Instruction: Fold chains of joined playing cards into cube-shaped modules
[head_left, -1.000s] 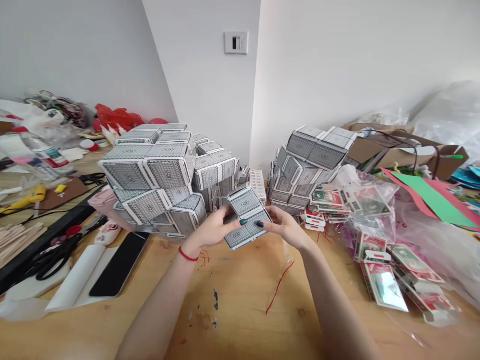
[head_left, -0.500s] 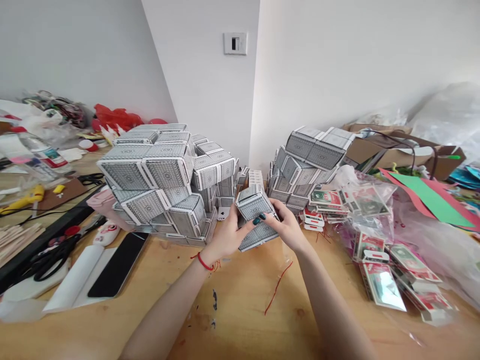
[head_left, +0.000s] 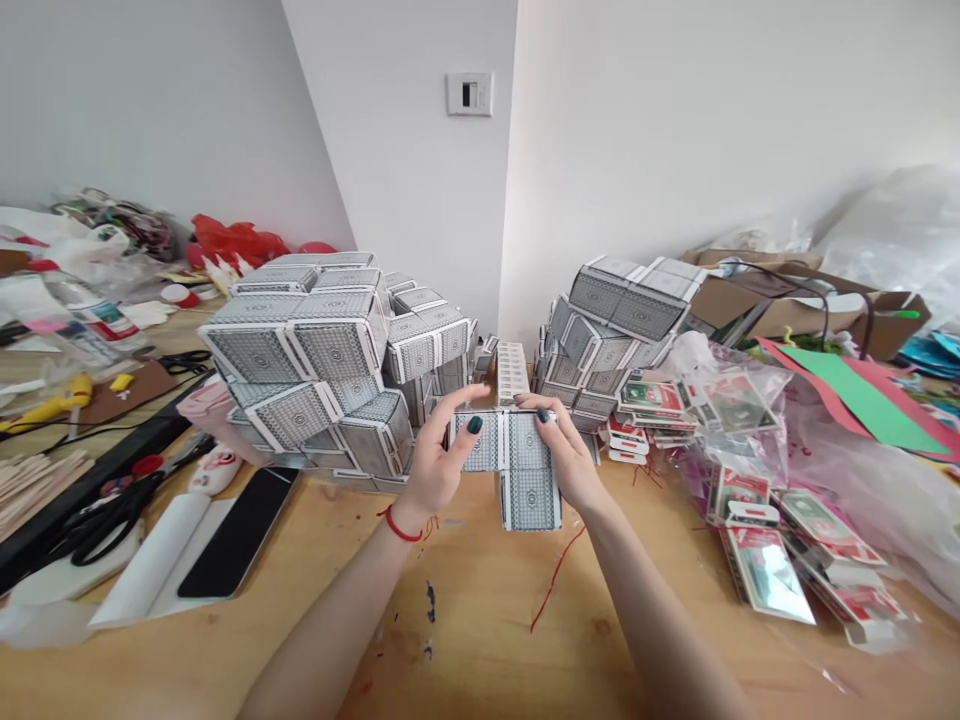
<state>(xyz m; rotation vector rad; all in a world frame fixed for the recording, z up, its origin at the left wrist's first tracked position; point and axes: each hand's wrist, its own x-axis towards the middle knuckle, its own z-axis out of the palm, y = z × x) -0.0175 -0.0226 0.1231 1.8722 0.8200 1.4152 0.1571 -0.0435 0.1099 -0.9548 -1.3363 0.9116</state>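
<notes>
Between my hands is a small block structure [head_left: 531,497] built from grey-patterned playing cards, with one part reaching left and another hanging down. My left hand [head_left: 441,452] grips its left end, thumb on the front face and index finger stretched above. My right hand [head_left: 571,460] holds the right side, thumb on the front and fingers behind. Just beyond, a row of white card pieces [head_left: 513,370] runs toward the wall. A large stack of card blocks [head_left: 337,345] stands to the left, and another stack [head_left: 626,310] to the right.
Card boxes [head_left: 765,565] and clear plastic wrap lie at the right, near red and green paper [head_left: 862,395]. At the left are a black phone [head_left: 238,532], scissors [head_left: 101,515], a yellow glue gun [head_left: 49,402] and a bottle [head_left: 97,308]. Red thread [head_left: 556,580] lies in front.
The held block structure has been turned, so its faces now point toward me and one part extends left. My left hand has shifted left and its index finger has lifted.
</notes>
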